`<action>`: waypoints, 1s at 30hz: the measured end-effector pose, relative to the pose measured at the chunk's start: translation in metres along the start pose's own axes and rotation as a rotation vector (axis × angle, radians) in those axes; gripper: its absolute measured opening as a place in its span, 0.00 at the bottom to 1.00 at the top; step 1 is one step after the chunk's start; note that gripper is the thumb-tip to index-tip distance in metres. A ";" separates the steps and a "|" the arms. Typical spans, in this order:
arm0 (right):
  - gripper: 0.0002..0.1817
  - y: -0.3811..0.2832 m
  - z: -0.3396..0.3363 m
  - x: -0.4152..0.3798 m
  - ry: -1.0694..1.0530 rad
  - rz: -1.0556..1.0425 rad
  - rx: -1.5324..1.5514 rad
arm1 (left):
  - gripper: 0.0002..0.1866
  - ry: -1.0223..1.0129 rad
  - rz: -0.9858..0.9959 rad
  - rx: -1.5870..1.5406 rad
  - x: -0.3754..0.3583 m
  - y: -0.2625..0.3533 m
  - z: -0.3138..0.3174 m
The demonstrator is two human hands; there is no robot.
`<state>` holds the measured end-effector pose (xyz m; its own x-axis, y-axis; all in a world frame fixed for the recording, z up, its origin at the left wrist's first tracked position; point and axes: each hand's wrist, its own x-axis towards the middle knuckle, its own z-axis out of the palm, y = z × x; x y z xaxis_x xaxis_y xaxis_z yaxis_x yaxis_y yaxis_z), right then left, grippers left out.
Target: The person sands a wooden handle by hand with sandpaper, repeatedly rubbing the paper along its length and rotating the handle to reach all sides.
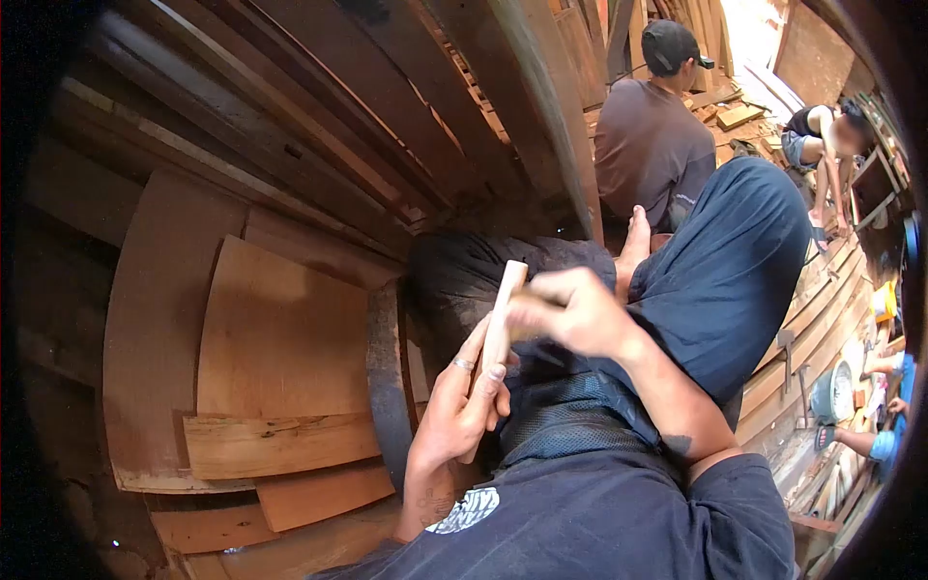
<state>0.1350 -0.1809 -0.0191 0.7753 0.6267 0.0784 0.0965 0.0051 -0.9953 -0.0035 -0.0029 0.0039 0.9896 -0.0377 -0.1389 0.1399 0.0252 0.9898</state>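
My left hand (462, 406) grips a short pale wooden stick (502, 314) by its lower part and holds it upright in front of my lap. A ring shows on one finger of that hand. My right hand (565, 309) is closed into a loose fist against the stick's upper half; whether something small is pinched in its fingers cannot be made out. I sit with my right knee (744, 232) raised in dark blue trousers, and a bare foot (633, 246) shows beyond the hands.
Flat wooden boards (280, 338) lie stacked at left, long planks (387, 116) lean overhead. A person in a cap and grey shirt (652, 135) sits with their back to me. Another person (822, 145) crouches at far right. Hammers (788, 353) lie on floor planks.
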 end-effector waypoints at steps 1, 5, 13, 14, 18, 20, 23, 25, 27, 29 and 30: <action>0.16 -0.006 -0.008 0.001 0.111 -0.007 0.029 | 0.30 -0.002 0.014 -0.005 0.001 0.002 0.002; 0.16 -0.004 -0.001 -0.011 -0.169 -0.019 -0.023 | 0.30 -0.053 -0.026 0.056 0.001 -0.009 -0.004; 0.18 -0.005 -0.005 -0.003 -0.008 0.014 -0.021 | 0.30 -0.033 0.008 0.026 0.001 -0.002 0.003; 0.19 -0.005 -0.002 -0.008 -0.161 0.038 -0.037 | 0.30 -0.038 -0.030 0.035 0.001 -0.008 -0.002; 0.20 -0.002 -0.003 0.002 -0.002 0.058 0.039 | 0.29 0.003 0.022 -0.021 -0.001 -0.003 0.000; 0.18 -0.007 -0.009 0.003 0.089 0.000 0.101 | 0.29 -0.031 0.020 -0.017 0.000 -0.001 0.001; 0.18 -0.008 -0.001 -0.009 -0.215 0.047 0.027 | 0.29 -0.046 -0.006 0.007 0.001 -0.001 0.003; 0.19 0.001 -0.001 -0.007 -0.233 0.029 -0.084 | 0.30 -0.034 -0.003 0.029 0.000 -0.004 -0.002; 0.20 0.000 -0.006 0.002 -0.019 0.039 -0.043 | 0.31 -0.029 -0.004 0.025 -0.003 -0.005 -0.003; 0.20 -0.008 -0.017 0.005 0.133 -0.009 0.011 | 0.30 -0.048 -0.001 -0.007 -0.002 -0.005 0.001; 0.21 -0.007 -0.011 0.003 0.070 0.007 0.063 | 0.30 -0.040 -0.012 0.005 -0.002 -0.003 0.002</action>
<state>0.1435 -0.1879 -0.0114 0.8175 0.5712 0.0733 0.0536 0.0513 -0.9972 -0.0056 -0.0052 0.0010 0.9857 -0.0783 -0.1495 0.1515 0.0196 0.9883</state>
